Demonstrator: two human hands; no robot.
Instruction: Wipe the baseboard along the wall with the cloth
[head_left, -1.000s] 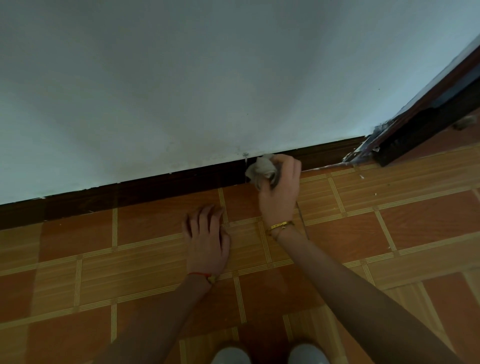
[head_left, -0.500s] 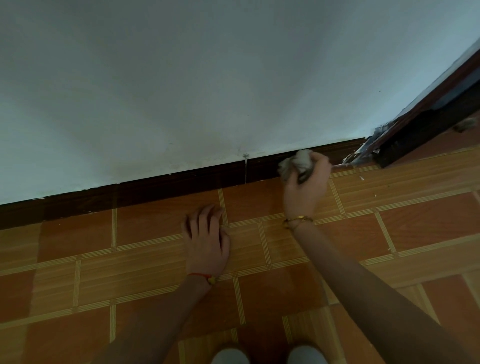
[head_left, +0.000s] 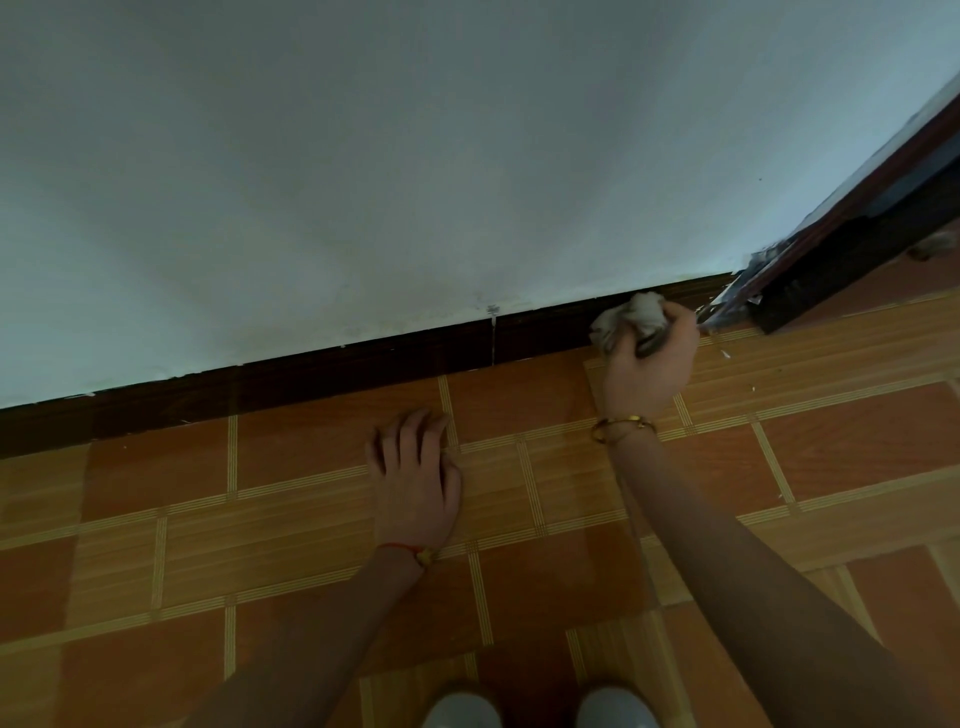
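Crumpled grey-white cloth (head_left: 628, 317), bunched in right hand (head_left: 649, 364), fingers curled round it, pressed against dark brown baseboard (head_left: 363, 358) directly ahead of knuckles, beside door frame (head_left: 852, 260). Left hand (head_left: 415, 478) flat on tiled floor (head_left: 857, 441), fingers relaxed, holding nothing. One cloth, one baseboard, two hands. Since half-second earlier: right hand and cloth shifted right along baseboard; left hand unmoved.

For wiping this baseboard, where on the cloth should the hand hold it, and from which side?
Probably as now: the right hand grips the bunched cloth at its floor-side rear, coming from the room. That leaves the wad's front free against the dark baseboard near the door frame.
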